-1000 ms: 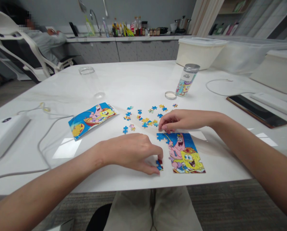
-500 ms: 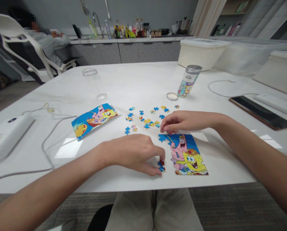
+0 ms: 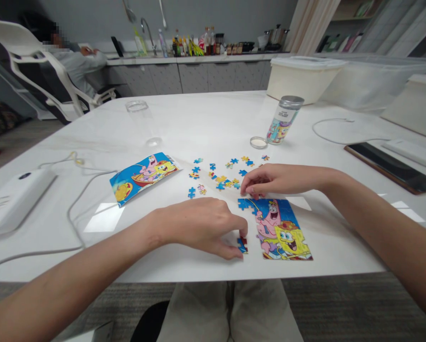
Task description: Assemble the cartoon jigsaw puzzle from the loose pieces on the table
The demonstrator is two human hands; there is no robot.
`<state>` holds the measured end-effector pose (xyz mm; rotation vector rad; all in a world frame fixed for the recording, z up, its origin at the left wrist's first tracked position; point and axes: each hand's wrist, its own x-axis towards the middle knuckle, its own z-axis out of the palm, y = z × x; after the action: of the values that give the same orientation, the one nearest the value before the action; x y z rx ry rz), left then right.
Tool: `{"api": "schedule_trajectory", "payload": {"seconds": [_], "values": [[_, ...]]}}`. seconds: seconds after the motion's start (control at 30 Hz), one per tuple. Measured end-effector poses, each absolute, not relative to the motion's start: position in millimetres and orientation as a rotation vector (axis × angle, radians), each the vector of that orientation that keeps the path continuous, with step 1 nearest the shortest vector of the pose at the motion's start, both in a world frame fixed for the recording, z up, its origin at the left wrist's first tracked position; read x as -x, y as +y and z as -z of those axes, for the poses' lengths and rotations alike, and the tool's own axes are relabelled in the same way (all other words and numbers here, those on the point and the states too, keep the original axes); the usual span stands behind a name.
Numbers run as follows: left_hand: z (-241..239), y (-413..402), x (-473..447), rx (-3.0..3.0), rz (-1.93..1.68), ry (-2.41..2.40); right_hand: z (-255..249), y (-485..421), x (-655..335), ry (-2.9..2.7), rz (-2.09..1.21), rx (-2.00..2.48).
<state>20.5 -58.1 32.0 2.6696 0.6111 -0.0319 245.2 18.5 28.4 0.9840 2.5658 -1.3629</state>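
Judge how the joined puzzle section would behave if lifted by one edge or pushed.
The joined puzzle section would likely bend or come apart if lifted, since its knobbed left edge suggests interlocking pieces. It looks thin, so probably light. Pushed, it may slide easily on the glossy tabletop.

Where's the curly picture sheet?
In the head view, the picture sheet lies on the left, beside the loose puzzle pieces, nearer than the clear jar.

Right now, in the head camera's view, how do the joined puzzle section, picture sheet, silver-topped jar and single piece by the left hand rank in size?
Largest to smallest, as they look:
1. joined puzzle section
2. picture sheet
3. silver-topped jar
4. single piece, partly covered
The puzzle is nearer than the jar, so true sizes may differ.
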Motion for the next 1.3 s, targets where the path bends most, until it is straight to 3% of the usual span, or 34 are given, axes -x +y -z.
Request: {"api": "schedule_trajectory", "payload": {"seconds": [0.97,1.1,1.2,1.3], "values": [[-27.8,-59.8,-20.5,-2.718,0.018,0.581,-27.8,18.5,-245.5,2.569,1.409,-0.958],[-28.2,-60.2,-20.0,-2.719,0.026,0.571,-31.0,19.8,-244.0,2.82,1.383,-1.227],[-27.0,-60.6,-19.9,-2.719,0.034,0.583,-32.4,28.0,-249.5,3.07,1.118,-1.753],[-25.0,-61.6,-19.2,-2.742,0.024,0.579,-30.5,40.3,-261.6,3.084,0.508,-1.99]]}}
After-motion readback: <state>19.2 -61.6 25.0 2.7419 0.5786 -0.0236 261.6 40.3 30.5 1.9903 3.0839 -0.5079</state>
